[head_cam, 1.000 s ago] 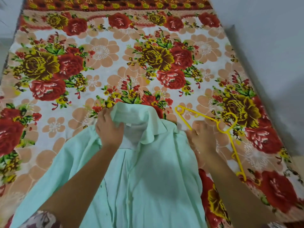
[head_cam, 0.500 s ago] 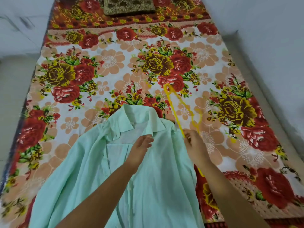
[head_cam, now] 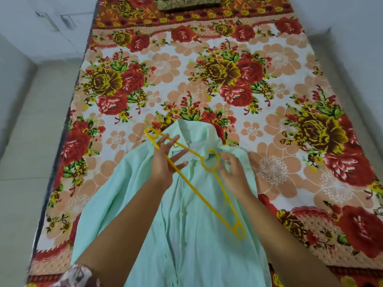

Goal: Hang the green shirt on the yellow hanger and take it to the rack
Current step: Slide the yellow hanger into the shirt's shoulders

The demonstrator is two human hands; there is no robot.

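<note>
The green shirt (head_cam: 186, 214) lies flat on the bed, collar away from me and front placket facing up. Above it is the yellow hanger (head_cam: 199, 195), slanting from the shirt's left shoulder down to the lower right, with its hook over the collar. My left hand (head_cam: 163, 162) is at the hanger's upper arm with fingers straight and spread, and the bar crosses them. My right hand (head_cam: 234, 175) is at the hanger's neck just below the hook, where thumb and fingertips pinch it; the fingers are blurred.
The floral bedsheet (head_cam: 207, 79) covers the bed, with a dark patterned pillow (head_cam: 186, 3) at its far end. White walls run close along the right side and the far left. Pale floor (head_cam: 31, 141) lies to the left of the bed.
The hanger has swung from the right of the collar to a slant across the shirt's front. My left hand left the placket and rose to meet the hanger's upper arm.
</note>
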